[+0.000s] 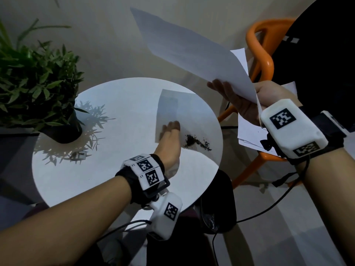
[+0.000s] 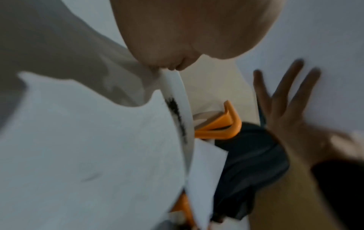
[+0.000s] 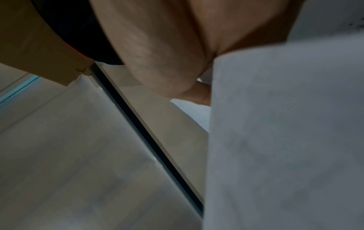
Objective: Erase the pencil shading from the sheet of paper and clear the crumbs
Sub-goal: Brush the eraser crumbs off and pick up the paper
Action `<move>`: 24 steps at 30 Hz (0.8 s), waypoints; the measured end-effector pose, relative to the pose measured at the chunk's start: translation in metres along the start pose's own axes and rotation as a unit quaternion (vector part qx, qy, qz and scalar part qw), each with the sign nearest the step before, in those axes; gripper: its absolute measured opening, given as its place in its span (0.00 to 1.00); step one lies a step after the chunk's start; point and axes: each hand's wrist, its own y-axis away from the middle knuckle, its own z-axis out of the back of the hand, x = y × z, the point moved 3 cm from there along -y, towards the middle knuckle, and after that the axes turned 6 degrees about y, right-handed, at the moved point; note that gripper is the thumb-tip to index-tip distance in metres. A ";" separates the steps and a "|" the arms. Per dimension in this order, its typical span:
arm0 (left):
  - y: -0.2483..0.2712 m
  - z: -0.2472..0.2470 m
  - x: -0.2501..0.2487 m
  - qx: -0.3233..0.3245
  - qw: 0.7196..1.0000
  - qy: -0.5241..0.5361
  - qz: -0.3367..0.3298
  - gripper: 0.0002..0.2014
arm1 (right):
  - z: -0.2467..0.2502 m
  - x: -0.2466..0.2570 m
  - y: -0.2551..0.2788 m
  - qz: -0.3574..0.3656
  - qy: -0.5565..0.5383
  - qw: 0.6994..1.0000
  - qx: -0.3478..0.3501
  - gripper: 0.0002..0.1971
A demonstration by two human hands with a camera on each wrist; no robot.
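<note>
Holding the white sheet of paper (image 1: 194, 48) lifted off the round white table (image 1: 80, 177) in the gripping right hand (image 1: 240, 104), the flat, straight-fingered left hand (image 1: 170, 139) rests beside the dark eraser crumbs (image 1: 196, 143), so erasing looks done, crumb clearing remains.

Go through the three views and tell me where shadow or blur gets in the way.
Head view: sharp, dim room; the lifted sheet throws a grey shadow on the table beside the left hand; the plant casts leafy shadows. Left wrist view: motion-blurred; crumbs smear into a dark streak. Right wrist view: soft, the right hand and paper fill it.
</note>
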 end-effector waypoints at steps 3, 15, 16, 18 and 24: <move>-0.001 0.016 -0.008 -0.037 0.997 0.062 0.004 0.21 | 0.003 -0.005 -0.002 -0.055 0.029 0.997 0.048 0.13; 0.007 0.112 -0.064 -0.016 0.957 0.288 0.034 0.20 | -0.004 -0.014 -0.010 -0.029 0.224 0.974 -0.030 0.16; 0.009 0.111 -0.065 0.012 0.967 0.247 0.055 0.22 | -0.007 -0.016 -0.011 -0.033 0.226 0.973 -0.020 0.16; 0.010 0.109 -0.061 0.048 0.983 0.164 0.062 0.17 | -0.016 -0.019 -0.011 -0.045 0.221 0.974 -0.007 0.16; -0.016 0.111 -0.047 -0.054 0.993 0.078 -0.066 0.19 | -0.024 -0.014 -0.012 -0.005 0.107 0.994 0.028 0.15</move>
